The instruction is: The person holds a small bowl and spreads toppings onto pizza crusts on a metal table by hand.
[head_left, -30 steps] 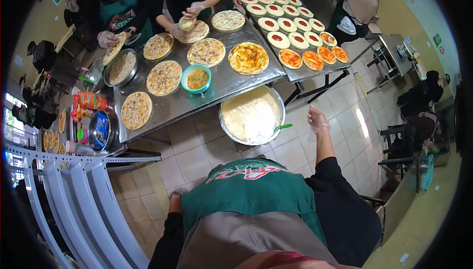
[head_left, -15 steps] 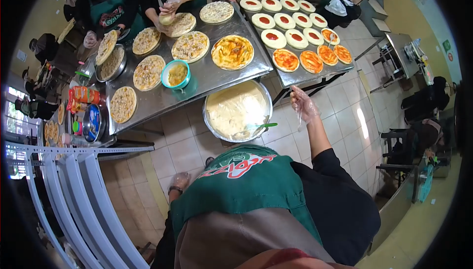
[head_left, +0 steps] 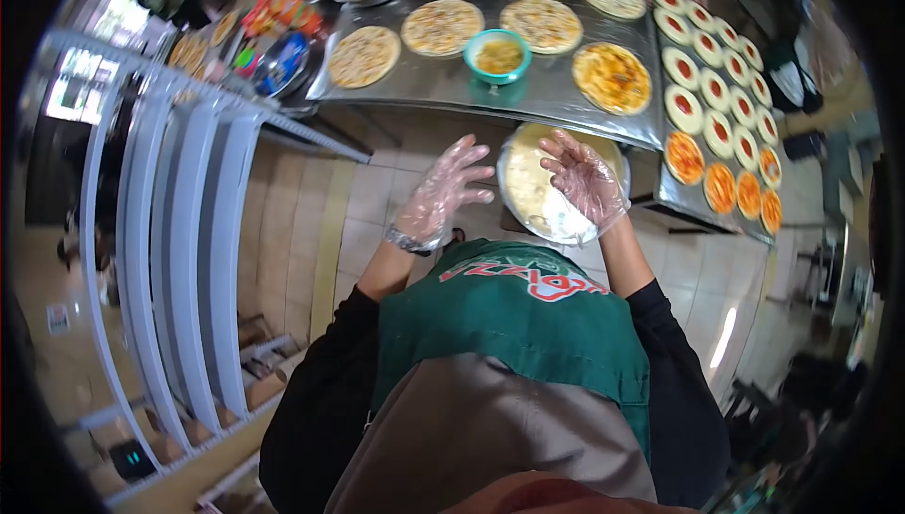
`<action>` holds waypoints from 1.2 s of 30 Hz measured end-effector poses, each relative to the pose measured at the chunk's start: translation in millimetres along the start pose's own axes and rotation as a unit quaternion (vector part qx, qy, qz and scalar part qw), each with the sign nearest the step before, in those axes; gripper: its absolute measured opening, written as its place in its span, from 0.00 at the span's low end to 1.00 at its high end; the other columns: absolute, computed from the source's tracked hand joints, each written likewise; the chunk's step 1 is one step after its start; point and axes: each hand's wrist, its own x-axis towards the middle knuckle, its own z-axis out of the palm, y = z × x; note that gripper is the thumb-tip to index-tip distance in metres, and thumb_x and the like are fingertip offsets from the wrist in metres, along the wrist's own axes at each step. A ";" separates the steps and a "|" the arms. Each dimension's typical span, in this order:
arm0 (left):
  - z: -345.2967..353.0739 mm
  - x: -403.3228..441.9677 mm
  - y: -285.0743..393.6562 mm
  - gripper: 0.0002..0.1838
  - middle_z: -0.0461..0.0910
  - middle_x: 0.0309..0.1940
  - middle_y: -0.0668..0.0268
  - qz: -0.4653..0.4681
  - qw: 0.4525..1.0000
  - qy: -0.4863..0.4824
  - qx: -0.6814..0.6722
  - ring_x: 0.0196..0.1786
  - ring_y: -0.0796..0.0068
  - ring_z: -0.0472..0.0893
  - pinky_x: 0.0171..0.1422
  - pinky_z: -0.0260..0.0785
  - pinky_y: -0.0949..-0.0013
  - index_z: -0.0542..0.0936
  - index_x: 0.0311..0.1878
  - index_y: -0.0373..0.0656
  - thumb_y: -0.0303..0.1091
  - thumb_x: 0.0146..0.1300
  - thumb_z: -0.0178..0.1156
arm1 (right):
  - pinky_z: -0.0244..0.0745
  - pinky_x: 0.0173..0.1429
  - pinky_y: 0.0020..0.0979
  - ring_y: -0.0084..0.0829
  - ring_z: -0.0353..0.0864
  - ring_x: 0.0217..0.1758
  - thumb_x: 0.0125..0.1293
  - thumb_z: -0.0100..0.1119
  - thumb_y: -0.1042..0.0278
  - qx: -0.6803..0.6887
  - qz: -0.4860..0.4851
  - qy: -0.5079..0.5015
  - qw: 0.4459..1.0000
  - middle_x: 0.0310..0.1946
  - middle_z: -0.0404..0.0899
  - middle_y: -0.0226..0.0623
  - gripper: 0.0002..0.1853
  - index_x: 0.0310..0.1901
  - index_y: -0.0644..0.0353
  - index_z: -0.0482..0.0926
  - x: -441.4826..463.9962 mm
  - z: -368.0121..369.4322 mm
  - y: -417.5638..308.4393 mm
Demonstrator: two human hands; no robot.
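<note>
My left hand (head_left: 443,194), in a clear plastic glove, is raised in front of the apron with its fingers spread and nothing in them. To its right my gloved right hand (head_left: 582,179) hovers over a big metal bowl (head_left: 518,184) of pale, creamy mix, hiding part of it. Its fingers are spread too, with no object visible in them. Beyond the hands, a turquoise bowl (head_left: 497,58) with a yellowish filling stands at the metal table's near edge. A pizza with orange-yellow sauce (head_left: 612,79) lies to the right of that bowl.
Several topped pizzas (head_left: 443,28) lie on the metal table (head_left: 405,90). A second table on the right bears rows of dough rounds with red sauce (head_left: 714,90). Grey metal shelving (head_left: 179,260) rises at left. Other people's hands show at the far edge.
My view has turned left, so the tables appear farther right. Both hands have come up in front of me; the right has moved from beside the right table to over the metal bowl.
</note>
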 end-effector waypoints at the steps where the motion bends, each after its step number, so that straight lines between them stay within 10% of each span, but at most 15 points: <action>1: 0.8 0.2 6.9 0.47 0.55 0.72 0.57 -0.002 1.000 0.017 -0.018 0.68 0.59 0.65 0.66 0.65 0.51 0.47 0.76 0.46 0.56 0.63 0.59 | 0.79 0.48 0.28 0.39 0.77 0.57 0.70 0.52 0.56 -0.002 0.016 -0.012 1.000 0.61 0.71 0.47 0.27 0.66 0.61 0.65 15.4 2.5 9.3; 5: 17.5 -14.3 22.3 0.55 0.51 0.74 0.55 0.088 0.936 0.105 0.325 0.72 0.54 0.59 0.70 0.58 0.50 0.46 0.76 0.44 0.54 0.54 0.68 | 0.76 0.42 0.28 0.38 0.80 0.51 0.69 0.52 0.56 0.046 0.047 0.066 0.996 0.57 0.76 0.45 0.22 0.60 0.58 0.70 85.0 3.8 48.4; 7: 10.2 -15.7 20.1 0.62 0.50 0.72 0.49 0.232 0.762 0.118 0.593 0.73 0.48 0.56 0.73 0.55 0.50 0.45 0.75 0.40 0.56 0.45 0.73 | 0.74 0.39 0.33 0.40 0.81 0.44 0.67 0.55 0.53 0.042 0.071 0.179 0.980 0.49 0.79 0.44 0.18 0.51 0.57 0.74 132.3 0.4 74.0; 10: -2.3 -19.9 28.0 0.60 0.47 0.72 0.44 0.196 0.731 0.166 0.632 0.74 0.43 0.51 0.75 0.48 0.49 0.45 0.75 0.39 0.52 0.47 0.72 | 0.72 0.36 0.37 0.42 0.78 0.37 0.64 0.59 0.53 0.002 0.069 0.218 0.973 0.36 0.79 0.42 0.16 0.44 0.56 0.71 198.0 -8.6 122.4; 19: -82.9 -31.5 54.1 0.50 0.49 0.72 0.48 0.175 0.560 0.268 0.764 0.73 0.45 0.53 0.75 0.48 0.47 0.51 0.74 0.42 0.36 0.47 0.66 | 0.76 0.51 0.41 0.41 0.78 0.46 0.70 0.53 0.53 -0.004 0.169 0.168 0.971 0.49 0.75 0.46 0.21 0.54 0.62 0.70 241.6 55.8 195.6; 29: -138.2 -6.4 79.2 0.46 0.52 0.71 0.50 0.133 0.565 0.301 0.756 0.73 0.46 0.54 0.71 0.48 0.34 0.52 0.75 0.51 0.32 0.52 0.62 | 0.73 0.61 0.33 0.31 0.78 0.53 0.69 0.56 0.59 -0.151 0.101 0.207 0.961 0.51 0.79 0.37 0.17 0.54 0.60 0.77 233.2 96.0 224.6; 36: -139.6 14.4 83.1 0.49 0.48 0.73 0.49 0.051 0.603 0.256 0.754 0.74 0.47 0.53 0.73 0.51 0.48 0.54 0.74 0.54 0.28 0.47 0.64 | 0.71 0.55 0.31 0.27 0.76 0.49 0.71 0.53 0.61 -0.144 0.039 0.203 0.968 0.48 0.78 0.32 0.16 0.56 0.58 0.73 218.5 72.2 232.8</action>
